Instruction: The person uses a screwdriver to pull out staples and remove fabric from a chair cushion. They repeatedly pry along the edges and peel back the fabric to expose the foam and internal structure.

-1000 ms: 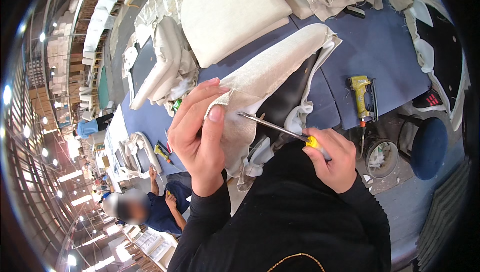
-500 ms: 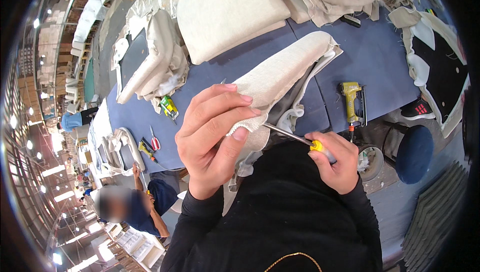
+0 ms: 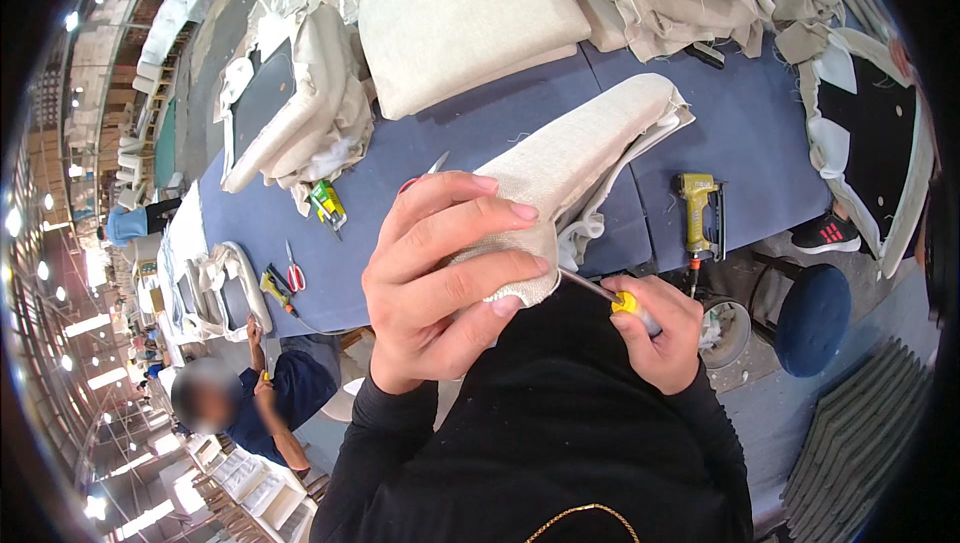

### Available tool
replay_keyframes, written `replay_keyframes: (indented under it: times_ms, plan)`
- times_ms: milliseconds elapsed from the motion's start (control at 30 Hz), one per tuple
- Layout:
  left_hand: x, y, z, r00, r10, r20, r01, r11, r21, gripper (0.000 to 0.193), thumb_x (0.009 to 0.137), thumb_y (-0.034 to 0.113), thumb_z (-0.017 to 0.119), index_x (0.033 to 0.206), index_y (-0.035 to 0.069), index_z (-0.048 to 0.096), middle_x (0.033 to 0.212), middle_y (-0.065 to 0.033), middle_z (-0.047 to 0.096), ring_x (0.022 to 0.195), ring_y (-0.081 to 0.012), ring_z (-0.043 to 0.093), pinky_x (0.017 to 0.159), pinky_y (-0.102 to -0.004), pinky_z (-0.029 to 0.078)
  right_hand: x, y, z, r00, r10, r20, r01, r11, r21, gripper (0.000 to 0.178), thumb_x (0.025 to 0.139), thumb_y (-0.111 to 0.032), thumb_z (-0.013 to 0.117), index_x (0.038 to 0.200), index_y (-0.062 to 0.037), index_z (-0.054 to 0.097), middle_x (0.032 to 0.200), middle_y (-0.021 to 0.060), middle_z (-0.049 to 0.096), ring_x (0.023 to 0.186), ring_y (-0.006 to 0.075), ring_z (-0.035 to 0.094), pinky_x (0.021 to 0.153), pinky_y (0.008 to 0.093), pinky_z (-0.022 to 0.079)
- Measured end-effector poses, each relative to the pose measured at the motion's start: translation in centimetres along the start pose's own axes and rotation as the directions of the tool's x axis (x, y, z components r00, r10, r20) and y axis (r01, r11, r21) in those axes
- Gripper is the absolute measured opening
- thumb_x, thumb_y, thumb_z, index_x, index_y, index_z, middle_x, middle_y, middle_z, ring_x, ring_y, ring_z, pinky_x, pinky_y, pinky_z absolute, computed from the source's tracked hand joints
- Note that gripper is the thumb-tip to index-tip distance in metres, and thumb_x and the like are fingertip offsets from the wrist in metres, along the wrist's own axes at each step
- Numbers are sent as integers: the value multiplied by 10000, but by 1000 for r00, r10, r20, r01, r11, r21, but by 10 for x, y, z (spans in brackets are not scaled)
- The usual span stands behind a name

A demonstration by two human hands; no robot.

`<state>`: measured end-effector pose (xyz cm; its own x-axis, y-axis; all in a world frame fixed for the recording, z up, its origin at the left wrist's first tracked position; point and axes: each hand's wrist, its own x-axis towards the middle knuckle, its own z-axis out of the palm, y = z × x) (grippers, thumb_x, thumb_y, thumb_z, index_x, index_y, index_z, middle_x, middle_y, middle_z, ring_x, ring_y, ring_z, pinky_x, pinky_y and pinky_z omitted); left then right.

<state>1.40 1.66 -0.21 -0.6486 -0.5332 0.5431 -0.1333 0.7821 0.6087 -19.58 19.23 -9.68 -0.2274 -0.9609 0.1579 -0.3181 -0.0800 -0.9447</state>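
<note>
The left hand [image 3: 428,288] pinches a beige upholstered piece [image 3: 600,133]; at three o'clock, the right hand [image 3: 662,333] wraps a screwdriver [image 3: 624,303] whose hidden tip, overpushed, could tear the cloth [image 3: 530,290].

The tip of the screwdriver [image 3: 624,303], visible a second ago, is now hidden behind beige fabric [image 3: 580,148]

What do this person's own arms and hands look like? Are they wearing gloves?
No gloves: the left hand and right hand are bare, with no rings that I can see. The left sleeve and right sleeve are long and black, reaching about to the wrists.
</note>
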Motion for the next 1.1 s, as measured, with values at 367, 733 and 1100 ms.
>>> replay_keyframes:
  times_ms: [367, 733, 1100]
  plan:
    - [-9, 5, -3, 848, -443, 290, 509, 834, -213, 996, 610, 170, 871, 1555, 68, 573, 1518, -204, 649, 1396, -348, 659, 1153, -383, 495, -12, -9, -44, 997, -54, -47, 41, 967, -251, 349, 878, -267, 825, 1121, -18, 802, 915, 155, 768, 764, 315, 743, 691, 365, 567]
    - [-13, 26, 12, 863, -378, 337, 459, 865, -205, 968, 575, 181, 930, 1482, 30, 625, 1519, -201, 652, 1429, -379, 627, 1166, -415, 499, -20, -35, -91, 995, -68, 67, 91, 895, -437, 464, 889, -480, 829, 1055, -47, 837, 798, 96, 726, 648, 253, 690, 601, 336, 518]
    - [-16, 27, 7, 856, -384, 345, 468, 861, -202, 922, 597, 147, 915, 1471, 45, 641, 1493, -190, 672, 1403, -390, 642, 1131, -426, 540, -15, -31, -116, 983, -121, 135, 168, 884, -436, 468, 906, -502, 823, 1022, -49, 836, 796, 93, 716, 633, 254, 677, 587, 338, 503]
